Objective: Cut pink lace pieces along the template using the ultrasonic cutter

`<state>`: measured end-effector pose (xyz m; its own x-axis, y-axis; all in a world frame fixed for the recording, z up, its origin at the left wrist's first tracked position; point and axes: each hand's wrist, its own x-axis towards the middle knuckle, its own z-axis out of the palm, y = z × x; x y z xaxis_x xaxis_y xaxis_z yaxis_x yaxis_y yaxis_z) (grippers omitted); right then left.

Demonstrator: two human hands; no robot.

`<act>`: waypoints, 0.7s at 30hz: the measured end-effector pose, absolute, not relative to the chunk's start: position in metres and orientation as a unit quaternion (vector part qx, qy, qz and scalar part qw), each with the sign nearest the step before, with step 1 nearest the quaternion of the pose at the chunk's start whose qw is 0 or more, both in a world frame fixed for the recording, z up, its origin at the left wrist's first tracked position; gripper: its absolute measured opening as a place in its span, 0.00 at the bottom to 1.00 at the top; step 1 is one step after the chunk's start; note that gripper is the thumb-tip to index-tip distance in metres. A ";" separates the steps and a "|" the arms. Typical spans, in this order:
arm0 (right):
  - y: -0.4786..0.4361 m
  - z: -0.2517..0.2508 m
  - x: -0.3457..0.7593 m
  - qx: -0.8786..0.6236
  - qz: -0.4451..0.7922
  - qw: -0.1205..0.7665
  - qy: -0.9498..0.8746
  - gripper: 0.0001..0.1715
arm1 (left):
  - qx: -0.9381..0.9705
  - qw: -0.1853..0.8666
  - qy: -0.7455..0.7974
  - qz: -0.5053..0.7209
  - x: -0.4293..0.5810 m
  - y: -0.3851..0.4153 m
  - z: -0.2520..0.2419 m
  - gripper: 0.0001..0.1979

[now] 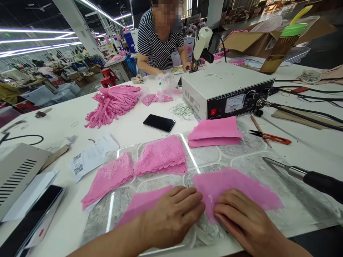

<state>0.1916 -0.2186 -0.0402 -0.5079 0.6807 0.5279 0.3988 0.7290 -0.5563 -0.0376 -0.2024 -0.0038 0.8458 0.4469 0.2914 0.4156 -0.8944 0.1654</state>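
A sheer pink fabric piece lies on the clear mat with a grey stone pattern, between and beyond my hands. My left hand has its fingers curled together at the piece's left edge. Close by, my right hand has bent fingers pressed on its near edge; both thumbs are mostly hidden. Under my left wrist lies another pink fabric piece. Beyond are a stack of pink lace pieces, a second lace stack and folded plain pink pieces.
A pen-shaped tool with a metal tip lies at right, near orange-handled thread snips. Behind stand a control box and a bottle. A phone and pink strips lie farther back. A person works opposite.
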 end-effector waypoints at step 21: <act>-0.225 -0.047 0.288 -0.613 0.043 0.397 -0.682 0.07 | 0.996 -0.052 0.055 0.045 0.034 -0.134 -0.004 0.21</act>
